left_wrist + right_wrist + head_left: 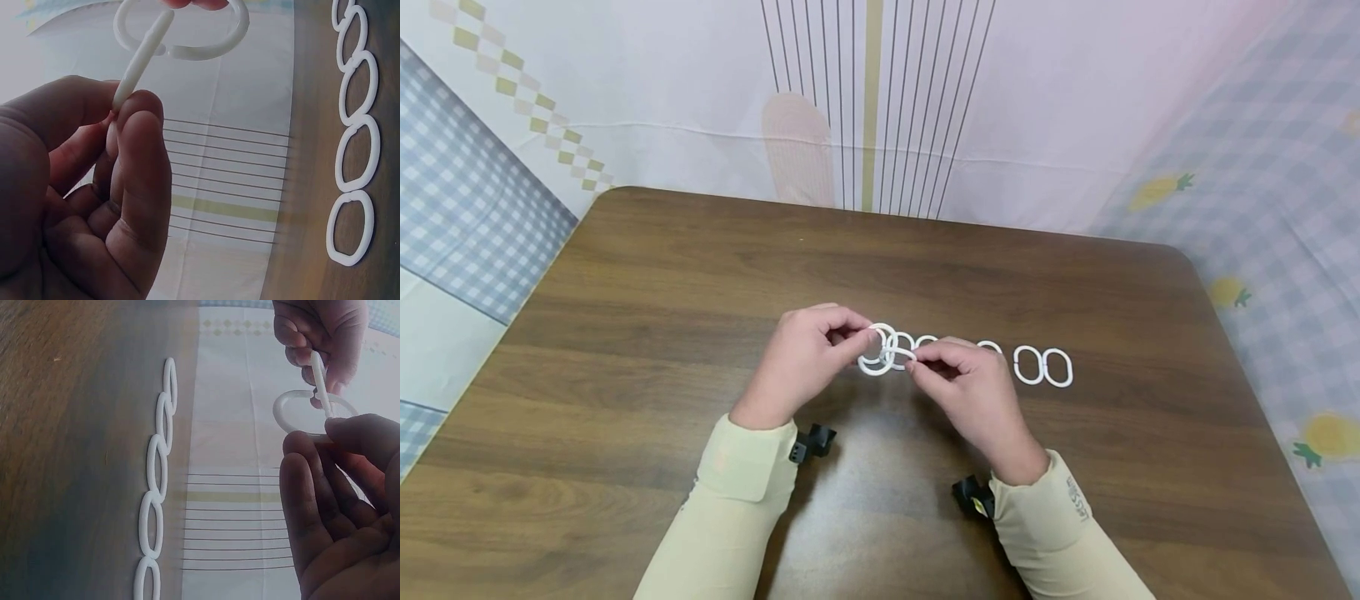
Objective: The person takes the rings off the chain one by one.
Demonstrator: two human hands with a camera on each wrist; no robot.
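My left hand (805, 360) pinches a white oval plastic link (142, 61) between thumb and fingertips, seen edge-on in the left wrist view. Opposite it, my right hand (976, 392) pinches a second white oval link (215, 53) by its side. The two links cross each other between the hands, above the table. In the left wrist view a small gap shows in the rim of the right hand's link, close beside the left hand's link. Behind the hands lies a row of similar white links (1071, 368), partly hidden by the right hand.
The brown wooden table (700, 258) has rounded far corners. Patterned cloth (1045, 100) hangs behind it and along both sides. Black wrist cameras (811, 444) sit on both cuffs of the pale yellow sleeves (722, 517).
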